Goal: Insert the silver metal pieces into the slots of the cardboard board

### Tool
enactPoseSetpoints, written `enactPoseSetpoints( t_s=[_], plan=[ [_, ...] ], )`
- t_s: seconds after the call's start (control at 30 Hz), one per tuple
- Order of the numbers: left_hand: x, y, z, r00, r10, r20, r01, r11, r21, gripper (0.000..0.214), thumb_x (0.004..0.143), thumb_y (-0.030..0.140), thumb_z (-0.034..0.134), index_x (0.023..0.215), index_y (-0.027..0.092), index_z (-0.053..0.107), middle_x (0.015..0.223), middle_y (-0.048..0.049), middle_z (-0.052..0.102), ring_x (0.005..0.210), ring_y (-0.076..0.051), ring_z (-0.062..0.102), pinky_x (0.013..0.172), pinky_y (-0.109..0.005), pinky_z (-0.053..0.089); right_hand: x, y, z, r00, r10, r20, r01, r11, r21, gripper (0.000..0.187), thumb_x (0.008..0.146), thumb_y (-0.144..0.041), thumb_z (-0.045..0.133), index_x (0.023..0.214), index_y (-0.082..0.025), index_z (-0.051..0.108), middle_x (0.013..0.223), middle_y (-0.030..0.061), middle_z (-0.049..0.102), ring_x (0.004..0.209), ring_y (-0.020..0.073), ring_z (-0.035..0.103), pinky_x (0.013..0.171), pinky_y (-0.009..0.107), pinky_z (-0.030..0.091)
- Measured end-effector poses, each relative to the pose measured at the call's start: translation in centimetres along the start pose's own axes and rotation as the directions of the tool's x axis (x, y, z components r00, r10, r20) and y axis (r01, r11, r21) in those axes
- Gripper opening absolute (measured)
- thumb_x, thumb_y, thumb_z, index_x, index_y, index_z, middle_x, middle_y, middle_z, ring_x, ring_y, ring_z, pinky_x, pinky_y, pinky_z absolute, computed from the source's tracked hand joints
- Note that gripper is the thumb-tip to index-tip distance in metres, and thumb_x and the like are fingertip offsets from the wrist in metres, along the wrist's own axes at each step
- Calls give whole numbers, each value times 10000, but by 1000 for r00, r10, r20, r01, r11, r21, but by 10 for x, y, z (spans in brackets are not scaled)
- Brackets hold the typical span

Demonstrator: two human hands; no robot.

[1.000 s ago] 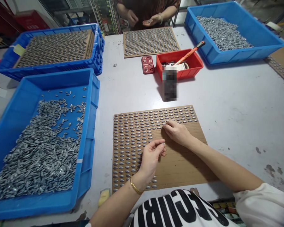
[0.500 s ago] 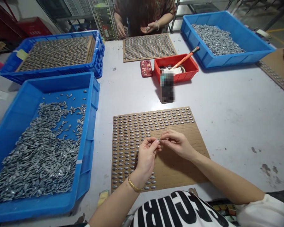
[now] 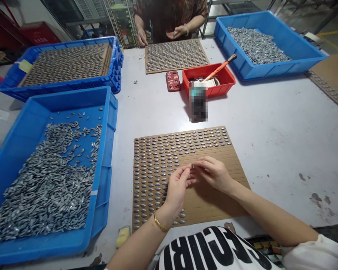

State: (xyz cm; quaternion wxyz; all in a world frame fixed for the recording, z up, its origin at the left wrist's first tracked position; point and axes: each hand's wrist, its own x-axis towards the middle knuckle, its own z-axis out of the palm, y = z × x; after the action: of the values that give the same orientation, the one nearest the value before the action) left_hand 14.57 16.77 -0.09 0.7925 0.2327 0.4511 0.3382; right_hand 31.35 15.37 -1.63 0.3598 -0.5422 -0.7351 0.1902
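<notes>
My left hand [image 3: 178, 186] and my right hand [image 3: 215, 174] meet above a cardboard sheet [image 3: 211, 204], fingertips close together. Thumb and forefinger of each hand are drawn in to a pinch; whatever lies between them is too small and covered to make out. Rows of small silver, leaf-shaped metal pieces [image 3: 150, 160] are set along the sheet's left side and far edge. Bare cardboard shows under and to the right of my hands.
On the left, a blue bin [image 3: 101, 210] holds many loose metal pieces; behind it, a blue crate [image 3: 116, 71] holds filled sheets. A red tray [image 3: 228, 88], a red case [image 3: 173, 81] and a pixelated object [image 3: 198, 103] stand mid-table. Another blue bin [image 3: 295, 67] and a co-worker's hands [image 3: 177, 32] are beyond.
My fingertips have shifted slightly to the right. The small metal piece that showed between them is now covered. The co-worker's hand at the far sheet has moved a little.
</notes>
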Motion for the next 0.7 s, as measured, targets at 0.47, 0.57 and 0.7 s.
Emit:
enactPoseSetpoints(
  t_s=[0.47,0.57,0.7],
  plan=[
    [-2,-1,-5,999,-2,-48,5,998,55,183,789,277,642,934,168,624,932,-67,656,767,-118,598,706,-250,478,14,55,-3,985,-121,125,170,817,-551,260,883,-65,463,1023,-178,651,992,80,666,911,187,581,757,279,476],
    [-2,-2,-6,998,-2,-64,6,999,51,179,780,273,647,924,169,621,916,-63,655,751,-117,592,693,-248,474,14,53,-6,978,-118,171,196,799,-568,262,882,-76,463,1033,-171,655,1000,94,660,909,205,576,750,297,483],
    [-11,2,-8,998,29,-59,-25,998,65,161,768,270,654,892,170,629,892,-67,669,719,-117,589,652,-239,459,3,55,-11,969,-125,214,219,835,-505,318,881,-91,437,1093,-203,645,1065,112,643,959,239,587,793,350,502]
  ],
)
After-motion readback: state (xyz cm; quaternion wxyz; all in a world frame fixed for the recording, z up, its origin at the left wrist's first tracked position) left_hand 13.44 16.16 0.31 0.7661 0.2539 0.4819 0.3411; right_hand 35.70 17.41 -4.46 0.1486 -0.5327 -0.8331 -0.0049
